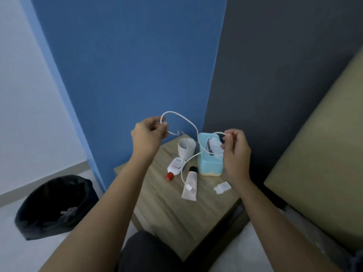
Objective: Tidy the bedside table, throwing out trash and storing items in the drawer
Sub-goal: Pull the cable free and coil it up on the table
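Note:
Both my hands hold a white charging cable (193,125) up over the wooden bedside table (170,209). My left hand (148,135) pinches a loop of it at the upper left. My right hand (235,152) pinches another stretch above a light blue tissue box (211,163). The cable's free end with its plug hangs down onto a beige tube (190,186). On the table also lie a white bottle with a red cap (174,167), a white paper cup (186,147) and a white charger block (222,187).
A black-lined trash bin (57,207) stands on the floor to the left of the table, with some scraps inside. A bed with an olive cover (324,173) runs along the right. Blue and dark grey walls close the corner behind.

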